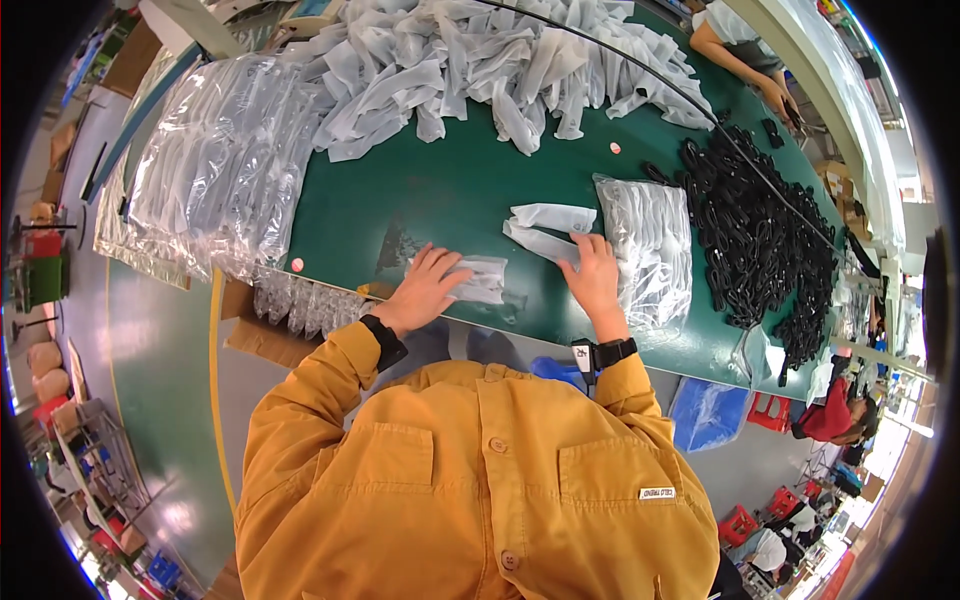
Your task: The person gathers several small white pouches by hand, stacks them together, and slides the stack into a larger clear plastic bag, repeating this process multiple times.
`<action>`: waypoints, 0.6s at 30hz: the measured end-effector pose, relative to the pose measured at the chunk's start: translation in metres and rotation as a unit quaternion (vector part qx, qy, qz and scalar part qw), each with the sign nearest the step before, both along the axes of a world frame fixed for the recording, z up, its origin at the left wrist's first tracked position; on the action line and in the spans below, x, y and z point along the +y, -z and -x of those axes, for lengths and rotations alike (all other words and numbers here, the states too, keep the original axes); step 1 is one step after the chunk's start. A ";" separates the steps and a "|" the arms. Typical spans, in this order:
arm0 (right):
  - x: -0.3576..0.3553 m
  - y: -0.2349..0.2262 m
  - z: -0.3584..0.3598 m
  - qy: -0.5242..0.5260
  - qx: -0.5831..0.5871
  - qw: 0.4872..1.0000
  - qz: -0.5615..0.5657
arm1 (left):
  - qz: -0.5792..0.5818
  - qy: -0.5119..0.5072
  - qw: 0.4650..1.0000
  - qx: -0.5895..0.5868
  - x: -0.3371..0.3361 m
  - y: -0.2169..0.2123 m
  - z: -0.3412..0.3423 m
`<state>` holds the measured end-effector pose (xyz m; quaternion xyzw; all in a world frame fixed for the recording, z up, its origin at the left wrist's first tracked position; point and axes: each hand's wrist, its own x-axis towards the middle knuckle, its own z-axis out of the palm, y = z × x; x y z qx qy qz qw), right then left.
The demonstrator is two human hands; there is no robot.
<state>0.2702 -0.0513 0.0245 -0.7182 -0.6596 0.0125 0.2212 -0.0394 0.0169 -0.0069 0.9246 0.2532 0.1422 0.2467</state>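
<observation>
Mid-frame, left hand (425, 290) is resting open on one frosted pouch (487, 281); right hand (596, 275) is touching another pouch (552, 217), grip unclear.

Head-worn fisheye looks down at nearby hands (425, 288).

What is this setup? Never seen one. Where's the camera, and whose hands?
No robot here: these are a person's two bare hands, seen from a fisheye camera worn on the head and looking down, so straight edges bend. On the green tabletop lie a heap of translucent whitish sleeves, a tangled pile of black cables and, beside the right hand, a clear plastic bag of whitish packets. The left hand rests on a flat, translucent whitish sleeve. The right hand touches a folded whitish sleeve; whether it grips is unclear. Another person's forearm shows at upper right.
</observation>
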 end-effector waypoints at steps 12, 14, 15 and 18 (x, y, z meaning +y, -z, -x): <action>0.004 0.011 0.014 -0.146 0.215 0.952 0.164 | -0.049 0.102 0.994 0.001 0.008 -0.024 -0.068; 0.016 -0.004 -0.002 -0.117 0.161 0.979 0.045 | -0.005 0.132 0.991 0.010 0.009 -0.014 -0.068; 0.025 -0.006 -0.010 -0.087 0.104 0.988 -0.075 | 0.016 0.146 0.989 0.016 0.010 -0.010 -0.069; 0.057 0.002 -0.031 0.003 -0.033 0.994 -0.102 | 0.043 0.134 0.990 0.002 0.013 -0.006 -0.077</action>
